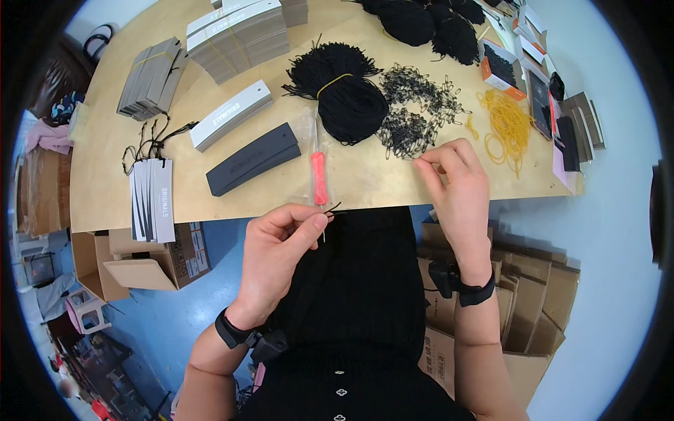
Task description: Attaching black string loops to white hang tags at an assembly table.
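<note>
Just off the table's near edge, my left hand is closed, with thumb and forefinger pinching a thin black cord. A thin pale tip shows below those fingers; I cannot tell what it belongs to. Directly beyond lies a red-handled tool with a slim metal shaft, on clear plastic at the table edge. My right hand has its thumb and forefinger pressed together at the near rim of a pile of small black wire pins. Whatever is between those fingertips is too small to make out.
A bundle of black cords lies beyond the tool. Dark tags, white tags and strung tags sit to the left. Yellow rubber bands lie right. Cardboard boxes stand below the table.
</note>
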### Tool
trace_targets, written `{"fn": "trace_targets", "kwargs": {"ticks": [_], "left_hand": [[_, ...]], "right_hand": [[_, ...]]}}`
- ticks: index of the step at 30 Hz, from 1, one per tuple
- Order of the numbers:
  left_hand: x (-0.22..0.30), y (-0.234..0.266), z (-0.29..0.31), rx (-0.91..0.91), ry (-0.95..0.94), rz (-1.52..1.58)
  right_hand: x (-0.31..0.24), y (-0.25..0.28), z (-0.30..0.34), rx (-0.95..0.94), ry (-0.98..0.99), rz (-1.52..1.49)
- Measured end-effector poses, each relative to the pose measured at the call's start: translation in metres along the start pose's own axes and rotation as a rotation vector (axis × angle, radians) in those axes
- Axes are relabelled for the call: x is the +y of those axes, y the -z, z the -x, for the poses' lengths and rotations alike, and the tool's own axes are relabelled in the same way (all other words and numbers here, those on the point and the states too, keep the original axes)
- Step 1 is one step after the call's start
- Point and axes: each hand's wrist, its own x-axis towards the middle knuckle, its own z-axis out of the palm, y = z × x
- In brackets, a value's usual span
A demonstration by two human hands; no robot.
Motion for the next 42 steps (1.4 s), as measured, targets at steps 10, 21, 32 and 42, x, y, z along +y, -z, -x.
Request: {"fn": "trace_targets", "kwargs": {"ticks": [10, 21, 32, 42], "left_hand": [[0.001, -0.003, 0.0, -0.009, -0.014, -0.003], [-0.001, -0.003, 0.001, -0.035, -0.04, -0.044], [0.0, -0.002, 0.0, -0.029, -0.054, -0.05], [-0.001, -0.004, 0.001, -0.032, -0.013, 0.046]], "right_hand": [[-0.033, 0.014, 0.014, -0.273, -0.378, -0.665], [-0.054, -0.002, 0.02, -0.657, -0.787, -1.354], [-0.051, -0.007, 0.023, -0.704, -0.817, -1.39], [-0.062, -0.011, 0.03, -0.576, -0.794, -1.301]]}}
